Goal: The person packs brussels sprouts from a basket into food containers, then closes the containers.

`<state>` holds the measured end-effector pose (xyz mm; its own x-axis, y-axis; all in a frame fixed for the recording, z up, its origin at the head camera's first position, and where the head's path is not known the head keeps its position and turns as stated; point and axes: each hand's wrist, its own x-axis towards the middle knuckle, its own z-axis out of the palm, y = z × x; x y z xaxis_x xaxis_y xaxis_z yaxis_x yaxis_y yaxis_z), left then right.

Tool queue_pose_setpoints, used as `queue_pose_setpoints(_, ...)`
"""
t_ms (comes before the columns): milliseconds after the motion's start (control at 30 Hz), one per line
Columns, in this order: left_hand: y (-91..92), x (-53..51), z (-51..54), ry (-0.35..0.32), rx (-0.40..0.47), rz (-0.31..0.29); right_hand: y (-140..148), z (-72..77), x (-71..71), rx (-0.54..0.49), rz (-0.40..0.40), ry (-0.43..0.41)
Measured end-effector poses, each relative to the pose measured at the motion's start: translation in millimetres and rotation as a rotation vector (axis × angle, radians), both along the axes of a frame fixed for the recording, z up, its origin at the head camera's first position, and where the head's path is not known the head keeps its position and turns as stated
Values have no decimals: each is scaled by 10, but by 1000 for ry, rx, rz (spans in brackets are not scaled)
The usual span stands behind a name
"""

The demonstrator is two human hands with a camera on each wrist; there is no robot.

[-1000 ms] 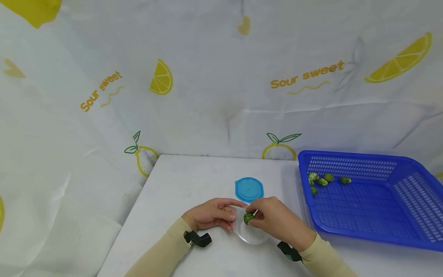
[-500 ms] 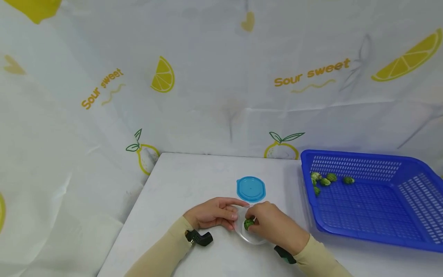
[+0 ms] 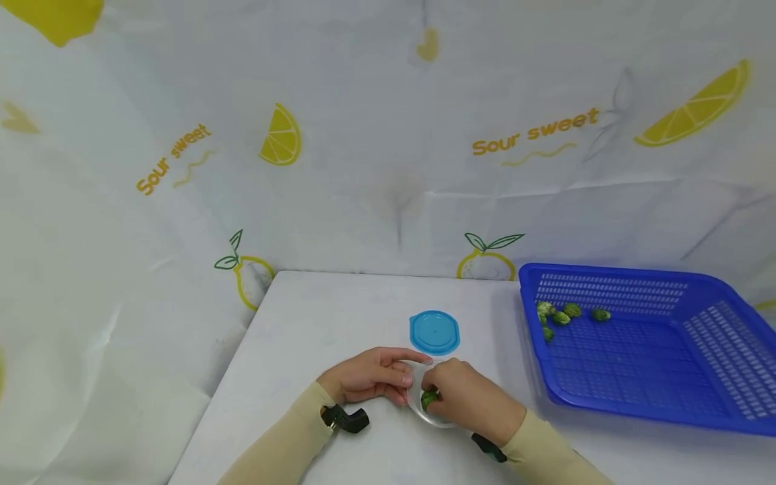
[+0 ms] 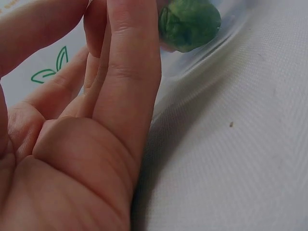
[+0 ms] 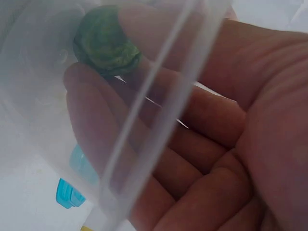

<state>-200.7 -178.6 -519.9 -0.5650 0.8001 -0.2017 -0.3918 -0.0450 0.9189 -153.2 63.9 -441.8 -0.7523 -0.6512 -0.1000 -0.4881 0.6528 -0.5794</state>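
My right hand [image 3: 475, 403] pinches a green Brussels sprout [image 3: 429, 400] between thumb and fingers, inside a clear plastic container [image 3: 415, 399]. Through the container's translucent wall [image 5: 36, 91], the right wrist view shows the sprout [image 5: 103, 41] low inside with fingertips against it. My left hand [image 3: 371, 376] holds the container's left side, thumb and index finger at its rim. In the left wrist view, the left hand [image 4: 91, 130] hides most of the container; the sprout [image 4: 190, 24] shows beyond a finger.
A blue lid [image 3: 434, 333] lies flat on the white table [image 3: 339, 303] just behind the container. To the right stands a large blue plastic basket [image 3: 642, 406] with several Brussels sprouts [image 3: 571, 310] in its left end. A lemon-print sheet [image 3: 364, 135] hangs behind the table.
My right hand has lowered the sprout deeper into the container, moving slightly left and towards the near side. The left hand keeps its hold on the container.
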Motion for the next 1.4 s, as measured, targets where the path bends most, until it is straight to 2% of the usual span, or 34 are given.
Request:
queue_pose_setpoints(167,8,-1,-4,13,-18,-5,72,96,17,40,-23,30)
queue_pose_setpoints(267,-5,1,-13,5,-17,-8,164,262,37,63,-36,43)
queue_pose_setpoints(400,-12,9,-13,-7,-23,-7,389,554,41,79,-85,77)
queue_pose_setpoints(533,-47,31,-3,-24,-33,10,694,802,-53,81,-139,147)
queue_pose_setpoints(700,-47,41,-5,-36,-3,11,1176,962,-253,39,-197,143)
queue_pose_setpoints(833,-20,35,3,-40,16,-3,1560,936,-422,61,-227,127)
queue_pose_setpoints(1000,1,31,18,-40,9,0,1906,761,-617,62,-242,70)
queue_pose_setpoints(1233,-12,36,36,-39,30,-9,2083,444,-870,71,-238,-9)
queue_pose_setpoints(1400,-4,33,41,-37,45,-24,2119,322,-973,80,-226,-25)
